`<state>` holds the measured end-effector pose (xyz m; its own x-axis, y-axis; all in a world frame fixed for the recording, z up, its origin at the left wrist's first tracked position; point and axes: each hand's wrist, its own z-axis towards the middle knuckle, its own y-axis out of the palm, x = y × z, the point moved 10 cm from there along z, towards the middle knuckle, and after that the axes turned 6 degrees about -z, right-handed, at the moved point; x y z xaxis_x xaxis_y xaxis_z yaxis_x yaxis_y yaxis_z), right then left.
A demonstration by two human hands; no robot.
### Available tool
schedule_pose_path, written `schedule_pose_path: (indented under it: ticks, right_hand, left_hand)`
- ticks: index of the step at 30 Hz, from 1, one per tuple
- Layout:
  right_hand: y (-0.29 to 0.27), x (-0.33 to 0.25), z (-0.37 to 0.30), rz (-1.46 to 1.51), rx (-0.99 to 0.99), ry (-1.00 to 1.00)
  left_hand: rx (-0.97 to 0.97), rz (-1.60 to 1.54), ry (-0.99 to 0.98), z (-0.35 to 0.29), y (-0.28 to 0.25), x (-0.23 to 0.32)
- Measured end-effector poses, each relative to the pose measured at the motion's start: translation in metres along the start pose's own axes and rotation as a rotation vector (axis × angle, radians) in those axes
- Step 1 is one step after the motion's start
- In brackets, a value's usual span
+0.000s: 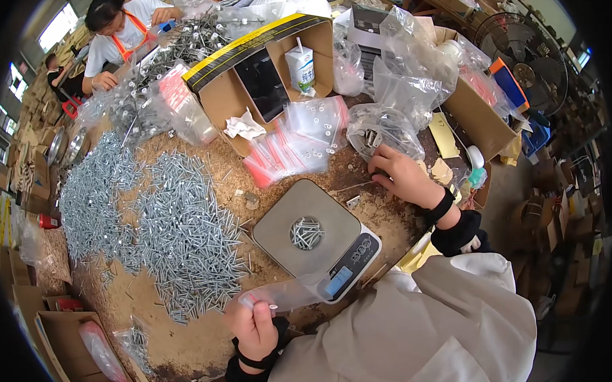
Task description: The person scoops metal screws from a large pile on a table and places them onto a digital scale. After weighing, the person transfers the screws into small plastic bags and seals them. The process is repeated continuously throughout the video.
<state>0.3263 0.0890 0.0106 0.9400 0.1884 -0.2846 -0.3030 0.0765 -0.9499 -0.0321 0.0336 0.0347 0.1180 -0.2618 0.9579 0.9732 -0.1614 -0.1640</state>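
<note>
My left hand (257,327) pinches a small clear zip bag (293,294), which stretches over the near edge of a digital scale (277,229). On the scale's metal plate, a small round dish (307,233) holds a few silver screws. My right hand (410,179) is at the rim of an open clear plastic bag (391,124) with small metal parts (371,136) in it. Its fingers are curled inward, and whatever is between them is hidden. Left of the scale lie large heaps of silver screws (186,235).
Red-edged zip bags (297,141) fan out beyond the scale, before a cardboard box (218,86) holding a drink carton (300,66) and a dark phone-like slab (260,85). A co-worker (122,39) sits at far left. A black fan (524,59) stands at far right.
</note>
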Motion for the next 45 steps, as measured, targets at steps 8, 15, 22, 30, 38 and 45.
schedule_pose_path:
  ticks: [8,15,22,30,38,45]
  right_hand:
    - [-0.012,-0.017,-0.035,0.109,-0.027,-0.04]
    - [-0.011,-0.025,-0.062,0.028,-0.017,0.045]
    - [-0.015,-0.027,-0.091,-0.165,0.073,0.178]
    - [0.002,-0.031,-0.105,-0.101,0.191,0.105]
    - [0.007,-0.023,-0.135,-0.136,0.373,0.029]
    - [0.005,-0.039,-0.137,-0.299,0.449,-0.084]
  left_hand:
    - [-0.058,0.051,0.012,0.005,0.004,0.006]
    - [-0.052,0.074,0.03,0.001,0.005,0.003]
    - [-0.063,0.052,-0.019,0.001,0.007,0.0]
    - [-0.083,0.105,0.005,0.004,0.01,0.006]
    - [-0.094,0.067,0.001,0.003,0.012,0.003]
    - [-0.095,0.048,0.02,0.004,0.015,0.003]
